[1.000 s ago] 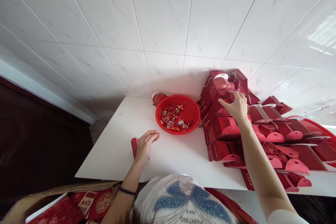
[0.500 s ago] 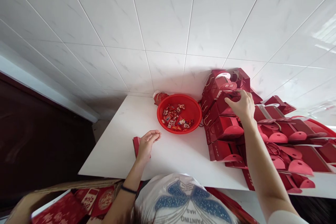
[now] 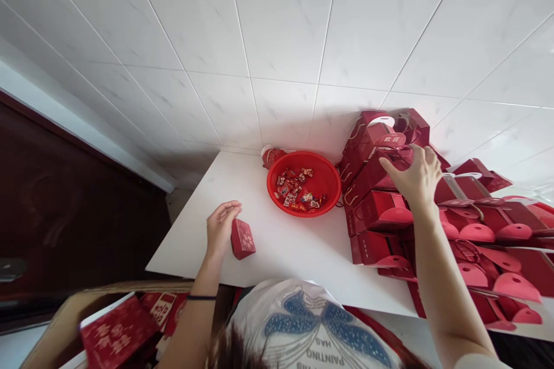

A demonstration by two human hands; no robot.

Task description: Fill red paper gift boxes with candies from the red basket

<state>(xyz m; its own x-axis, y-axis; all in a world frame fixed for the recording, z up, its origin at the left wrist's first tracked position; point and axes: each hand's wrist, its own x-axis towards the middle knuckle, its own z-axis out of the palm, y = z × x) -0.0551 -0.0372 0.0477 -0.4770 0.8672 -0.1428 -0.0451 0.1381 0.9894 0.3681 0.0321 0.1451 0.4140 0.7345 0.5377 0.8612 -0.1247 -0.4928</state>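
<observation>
My left hand (image 3: 220, 227) is just left of a small red box (image 3: 243, 238) with pale print, which stands on the white table. Its fingers are stretched out close together, and I see nothing in them. My right hand (image 3: 416, 177) reaches over the stack of red gift boxes (image 3: 381, 210) on the right, thumb and fingers spread around the top of one dark red box (image 3: 392, 168). Whether the fingertips touch it I cannot tell. Between my hands sits a round red plastic basket (image 3: 326, 179) with wrapped candies (image 3: 298, 193) in it.
Behind the basket, a small red pouch (image 3: 272, 157) stands near the tiled wall (image 3: 285, 106). A cardboard carton (image 3: 60, 328) with red printed boxes (image 3: 115, 328) is at lower left. Part of another red basket (image 3: 539, 211) shows behind the boxes at far right.
My left hand has moved left, uncovering the small red box it partly hid. The fingers of my right hand have spread wider over the stack. The view has shifted slightly.
</observation>
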